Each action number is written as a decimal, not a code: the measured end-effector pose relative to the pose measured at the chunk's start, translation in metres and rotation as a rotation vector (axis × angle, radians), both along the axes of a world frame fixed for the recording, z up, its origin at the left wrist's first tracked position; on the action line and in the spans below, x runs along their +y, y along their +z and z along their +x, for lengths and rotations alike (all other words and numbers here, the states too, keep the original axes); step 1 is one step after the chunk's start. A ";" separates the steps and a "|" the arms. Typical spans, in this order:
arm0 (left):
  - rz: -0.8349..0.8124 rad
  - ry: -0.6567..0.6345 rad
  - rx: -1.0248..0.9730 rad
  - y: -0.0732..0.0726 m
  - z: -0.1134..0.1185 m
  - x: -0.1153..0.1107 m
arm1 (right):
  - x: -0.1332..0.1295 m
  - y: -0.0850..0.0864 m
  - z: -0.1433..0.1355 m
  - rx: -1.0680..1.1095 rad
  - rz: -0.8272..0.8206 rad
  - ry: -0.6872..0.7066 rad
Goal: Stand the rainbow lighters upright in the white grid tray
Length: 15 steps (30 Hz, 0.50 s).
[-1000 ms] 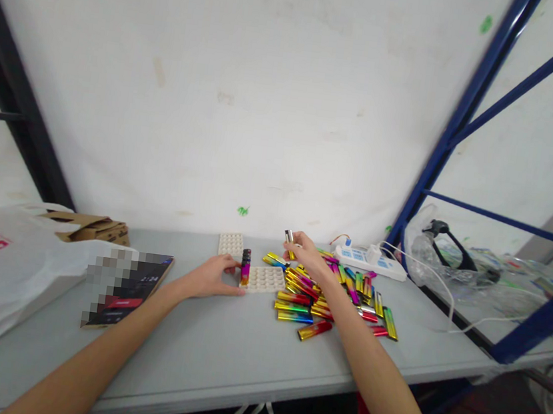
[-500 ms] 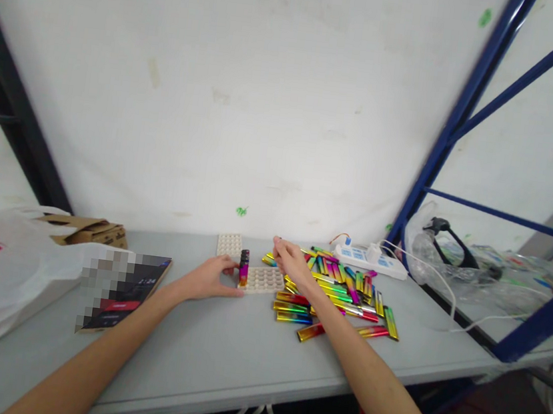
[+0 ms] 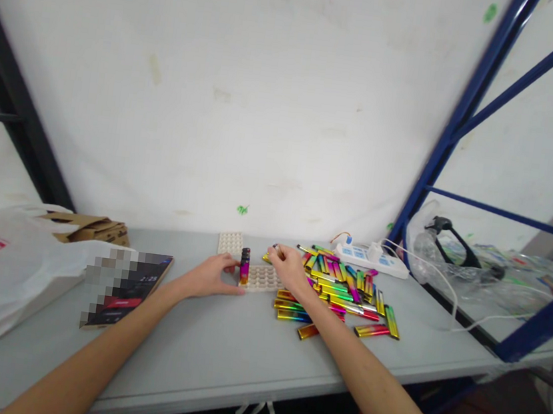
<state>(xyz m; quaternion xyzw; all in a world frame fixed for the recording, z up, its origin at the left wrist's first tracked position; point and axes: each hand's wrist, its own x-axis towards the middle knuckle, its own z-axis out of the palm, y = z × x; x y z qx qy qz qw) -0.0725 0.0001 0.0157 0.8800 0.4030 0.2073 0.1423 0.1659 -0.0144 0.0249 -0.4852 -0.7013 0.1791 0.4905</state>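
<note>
A beige tray with round holes (image 3: 264, 278) lies on the grey table, with a few purple-and-orange lighters (image 3: 244, 270) upright in a row at its left end. My left hand (image 3: 215, 277) rests at that end, thumb and fingers apart around the tray's corner beside the lighters. Above the tray's right part is my right hand (image 3: 287, 265), its fingers pinched on a small lighter whose dark top shows at the fingertips; most of it is hidden. Right of the tray lies a loose pile of shiny multicoloured lighters (image 3: 341, 292).
A second beige tray (image 3: 230, 243) lies behind the first. A phone-like device (image 3: 132, 293), white plastic bag (image 3: 6, 274) and brown cardboard (image 3: 95, 228) are at the left. Back right, a white power strip (image 3: 375, 260) with cables stands near a blue metal frame (image 3: 433, 166).
My right hand has turned and moved slightly down and left toward the tray, and a lighter's top now shows at its fingertips. My left hand has stayed nearly in place.
</note>
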 end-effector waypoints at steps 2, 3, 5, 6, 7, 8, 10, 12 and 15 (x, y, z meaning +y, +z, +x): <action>0.000 0.005 -0.007 0.000 0.001 -0.001 | -0.002 0.002 0.001 -0.041 0.020 0.035; -0.002 0.009 -0.008 0.001 0.001 -0.001 | -0.004 0.003 0.002 -0.068 0.021 0.066; -0.005 0.017 -0.006 0.001 0.001 -0.002 | -0.009 0.007 0.003 -0.135 0.023 0.132; -0.006 0.019 -0.003 0.002 0.002 -0.002 | -0.011 0.009 0.004 -0.177 0.044 0.161; -0.007 0.019 0.001 0.002 0.002 -0.002 | -0.013 0.010 0.004 -0.228 0.079 0.183; -0.006 0.017 0.006 0.002 0.001 -0.002 | -0.014 0.011 0.004 -0.283 0.120 0.196; -0.009 0.011 0.011 0.003 0.000 -0.002 | -0.016 0.013 0.003 -0.384 0.173 0.203; -0.025 0.009 0.005 0.003 -0.001 -0.001 | -0.016 0.013 0.003 -0.438 0.139 0.206; -0.056 0.006 -0.015 0.003 -0.002 0.000 | -0.015 0.012 0.003 -0.434 0.058 0.229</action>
